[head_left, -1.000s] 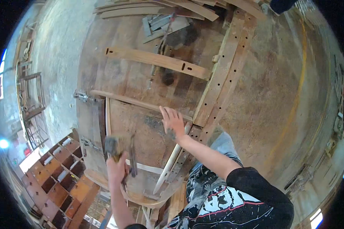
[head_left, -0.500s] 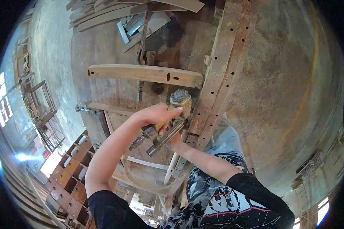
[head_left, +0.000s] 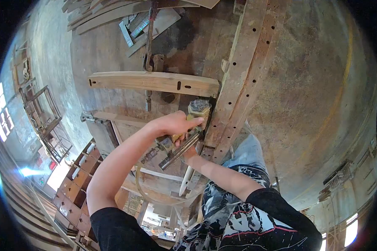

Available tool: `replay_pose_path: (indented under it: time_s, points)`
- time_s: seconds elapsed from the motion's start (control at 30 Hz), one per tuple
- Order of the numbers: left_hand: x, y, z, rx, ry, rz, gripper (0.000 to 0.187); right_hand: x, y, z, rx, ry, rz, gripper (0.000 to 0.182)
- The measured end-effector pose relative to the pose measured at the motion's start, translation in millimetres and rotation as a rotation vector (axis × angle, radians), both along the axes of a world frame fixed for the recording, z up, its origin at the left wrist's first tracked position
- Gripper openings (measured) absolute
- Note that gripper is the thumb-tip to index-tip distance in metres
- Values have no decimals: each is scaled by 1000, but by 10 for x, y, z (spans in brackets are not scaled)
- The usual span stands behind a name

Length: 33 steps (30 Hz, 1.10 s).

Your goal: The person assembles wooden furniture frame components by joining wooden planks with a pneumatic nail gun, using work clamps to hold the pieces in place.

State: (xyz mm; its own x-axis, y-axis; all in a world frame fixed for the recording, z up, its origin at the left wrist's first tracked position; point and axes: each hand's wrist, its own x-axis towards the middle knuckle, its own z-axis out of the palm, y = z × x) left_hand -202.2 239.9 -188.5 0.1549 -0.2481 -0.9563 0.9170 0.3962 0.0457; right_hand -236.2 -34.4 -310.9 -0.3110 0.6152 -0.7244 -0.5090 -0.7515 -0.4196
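Observation:
Both hands hold a worn yellow pneumatic nail gun [head_left: 199,109] with a long metal magazine [head_left: 178,151]. My left hand [head_left: 176,123] is wrapped over its body, thumb lying along the yellow head. My right hand [head_left: 189,151] is closed around it from below, mostly hidden behind the magazine. Just beyond the tool's head lies a curved wooden rail [head_left: 142,81] with slots cut in it. The rail's right end meets a long wooden beam [head_left: 238,75] with a row of holes. A metal bar clamp [head_left: 149,50] passes under the rail.
Several thin boards [head_left: 109,14] and a metal square [head_left: 126,33] lie at the far end of the bench. Another clamp [head_left: 96,119] sits at the left edge. A yellowish hose [head_left: 139,184] loops below the tool. Wooden cubbyholes [head_left: 73,188] stand lower left.
The view has shifted slightly, so the rail, clamp and boards appear a little further left. Both hands keep their hold on the nail gun, close to the rail.

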Motion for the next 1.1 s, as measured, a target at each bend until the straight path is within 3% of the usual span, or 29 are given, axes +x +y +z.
replay_pose_path:
  time_s: [0.13,0.23,0.3,0.37,0.43,0.47,0.53,0.63,0.73,0.97,1.1]
  points:
    - [64,61,102,37,-9,-71,67,267,344,300,-226,167,21,22]
    - [-98,14,250,134,-82,-73,65,382,415,331,-105,114,125,20]
    - [-249,63,531,227,-99,-95,56,268,406,257,291,-306,269,21]
    - [-447,162,978,273,-17,-51,54,306,397,292,810,-1014,594,33]
    - [-797,138,1327,313,84,34,54,280,588,383,864,-1052,951,52]
    - [-1018,117,1474,335,146,98,55,280,715,453,908,-1055,1122,62]
    - [-1470,68,1695,395,277,261,45,229,952,453,1006,-997,926,63]
    - [-1928,98,1820,593,605,328,40,-175,1412,256,1005,-624,758,73]
    - [-2346,304,1782,644,647,352,40,-450,1874,146,1005,-410,852,74]
    - [-2900,874,1191,623,583,227,52,-593,1872,-50,1059,-391,890,72]
    - [-3052,1211,848,527,594,-25,59,-534,1941,50,1038,-388,938,72]
